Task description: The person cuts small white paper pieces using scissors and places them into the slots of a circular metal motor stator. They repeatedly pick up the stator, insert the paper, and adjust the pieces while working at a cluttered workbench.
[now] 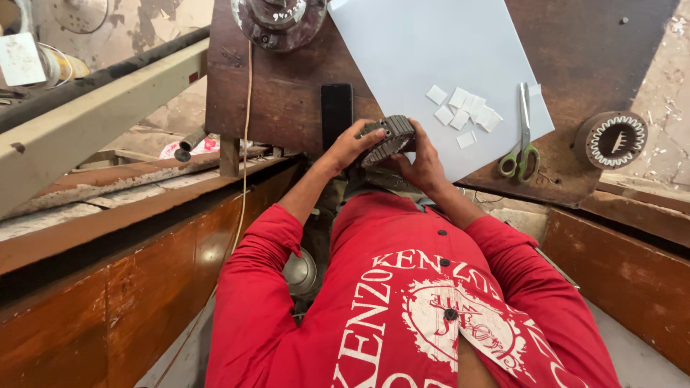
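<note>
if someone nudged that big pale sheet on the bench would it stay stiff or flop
The pale sheet looks thin, so it would probably bend rather than stay stiff. It likely slides easily on the wooden bench, though the scissors and small cut pieces lying on it may weigh it down a little.

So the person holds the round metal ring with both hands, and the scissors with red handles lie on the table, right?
Nearly. In the head view both the left hand and right hand hold the round metal ring, and the scissors lie on the table, but their handles are green, not red.
</note>
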